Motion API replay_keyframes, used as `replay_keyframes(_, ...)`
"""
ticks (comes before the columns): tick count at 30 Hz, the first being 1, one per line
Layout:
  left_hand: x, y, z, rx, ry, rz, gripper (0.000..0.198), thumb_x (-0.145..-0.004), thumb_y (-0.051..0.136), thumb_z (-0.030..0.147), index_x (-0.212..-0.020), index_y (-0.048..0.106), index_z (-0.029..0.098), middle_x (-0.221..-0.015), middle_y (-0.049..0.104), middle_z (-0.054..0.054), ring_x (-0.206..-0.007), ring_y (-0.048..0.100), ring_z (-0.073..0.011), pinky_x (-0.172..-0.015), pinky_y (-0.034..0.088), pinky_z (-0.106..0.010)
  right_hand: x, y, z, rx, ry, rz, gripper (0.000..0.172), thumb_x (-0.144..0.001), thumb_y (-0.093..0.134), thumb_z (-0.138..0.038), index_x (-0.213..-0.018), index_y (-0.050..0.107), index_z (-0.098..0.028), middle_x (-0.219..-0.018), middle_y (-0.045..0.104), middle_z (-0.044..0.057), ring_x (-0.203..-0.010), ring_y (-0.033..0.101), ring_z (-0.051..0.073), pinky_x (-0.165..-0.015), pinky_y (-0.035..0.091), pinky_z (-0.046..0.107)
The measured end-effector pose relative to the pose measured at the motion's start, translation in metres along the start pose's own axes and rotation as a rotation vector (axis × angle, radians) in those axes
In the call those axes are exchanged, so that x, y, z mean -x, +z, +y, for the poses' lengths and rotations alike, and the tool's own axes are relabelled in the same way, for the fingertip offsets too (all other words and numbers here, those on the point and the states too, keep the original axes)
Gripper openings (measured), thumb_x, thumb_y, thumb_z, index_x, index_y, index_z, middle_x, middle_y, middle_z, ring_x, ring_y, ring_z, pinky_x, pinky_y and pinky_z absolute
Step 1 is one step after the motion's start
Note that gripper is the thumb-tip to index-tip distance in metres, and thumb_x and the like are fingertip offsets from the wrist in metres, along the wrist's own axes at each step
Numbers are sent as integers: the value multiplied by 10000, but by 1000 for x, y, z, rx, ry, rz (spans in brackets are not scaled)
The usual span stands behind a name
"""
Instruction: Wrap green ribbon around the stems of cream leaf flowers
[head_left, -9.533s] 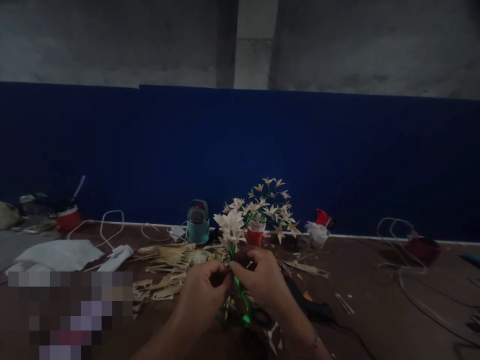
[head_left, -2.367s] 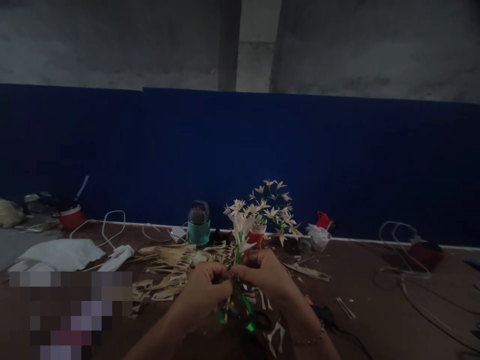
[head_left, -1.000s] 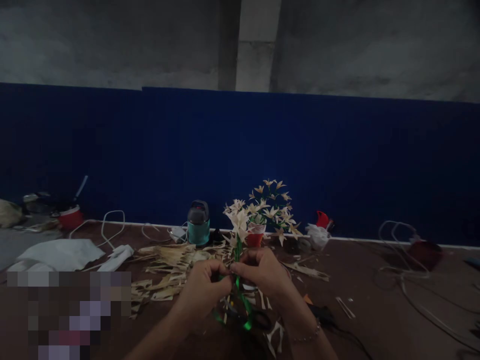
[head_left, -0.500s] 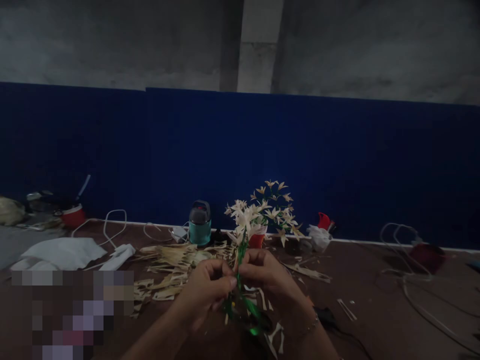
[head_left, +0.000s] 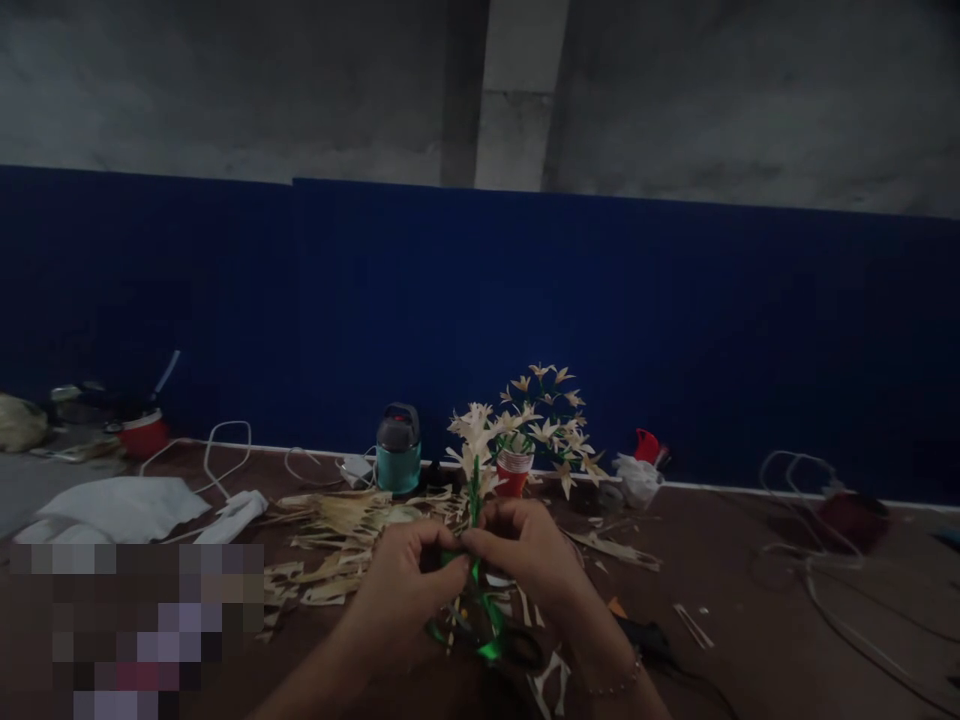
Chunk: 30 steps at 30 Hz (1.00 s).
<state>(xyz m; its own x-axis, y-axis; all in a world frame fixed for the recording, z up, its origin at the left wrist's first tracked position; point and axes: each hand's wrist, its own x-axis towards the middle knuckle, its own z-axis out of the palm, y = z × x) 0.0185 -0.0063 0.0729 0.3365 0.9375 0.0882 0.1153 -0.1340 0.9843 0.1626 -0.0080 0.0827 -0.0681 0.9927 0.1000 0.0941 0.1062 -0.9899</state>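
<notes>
My left hand (head_left: 416, 585) and my right hand (head_left: 532, 555) meet at the centre, both closed in pinches on the green stem of an artificial flower (head_left: 474, 440). The flower has pale, dried-husk petals and stands upright above my fingers. Below the hands hangs a shiny green strip of tape (head_left: 491, 615); my fingers hide where it meets the stem. Just behind, a red cup (head_left: 514, 475) holds more pale flowers (head_left: 559, 430) on thin green stems. Under my hands lie scissors (head_left: 523, 650) with dark handles, partly hidden.
Dried husk pieces (head_left: 337, 520) spread left of my hands. A teal-and-dark jar (head_left: 399, 455) stands by the blue partition (head_left: 375, 300). White bags (head_left: 120, 508) lie left. On the right are a black tool (head_left: 645, 637) with a cord, and looped cables (head_left: 810, 520).
My right hand has shifted slightly left, its thumb now closer to my left fingers. The held flower has turned and moved a little left and down, showing more of the red cup.
</notes>
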Motion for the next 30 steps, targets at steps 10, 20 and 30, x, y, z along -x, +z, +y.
replay_keyframes(10,0,-2,2,82,-74,30,119,-583,545,241,-519,505,149,-420,399,74,-371,316,-47,-377,239,-178,1,-1,-4,-76,19,-70,252,-580,711,-267,-532,496,-144,-439,405,-69,-415,318,44,-403,220,191)
replay_keyframes(20,5,0,11,517,-242,-87,187,-473,659,226,-487,492,144,-361,458,65,-295,300,-8,-319,148,-140,6,-5,3,-514,68,-381,209,-656,701,-312,-678,632,-115,-636,589,18,-559,524,85,-530,370,193)
replay_keyframes(30,4,-3,3,522,-229,-150,217,-489,701,228,-509,505,138,-383,492,51,-300,321,-7,-318,148,-140,7,-1,2,-511,5,-305,205,-625,728,-249,-565,589,-110,-531,568,-6,-478,473,73,-477,323,193)
